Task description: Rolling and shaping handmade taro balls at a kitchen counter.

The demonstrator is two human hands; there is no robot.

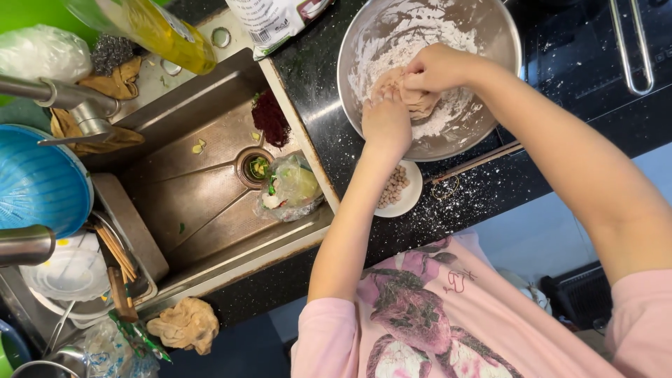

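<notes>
- Nearest the person, a small white dish [404,190] of pale round beans sits on the black, flour-dusted worktop [490,189], touching the bowl's near rim.
- Chopsticks [476,162] lie slantwise just beside it.
- The steel bowl [500,42], floury inside, holds the dough [413,98], a lump with no clear long axis.
- The left hand [385,122] presses on the dough, fingers bent over it.
- The right hand [437,68] is clenched, grasping the dough's top.
- To the left lies a steel sink [203,189] with scraps.

Flour-dusted black stone counter [483,192] with steel bowl [500,42], small white dish [413,189], chopsticks [476,162] and paper bag [269,21].
</notes>
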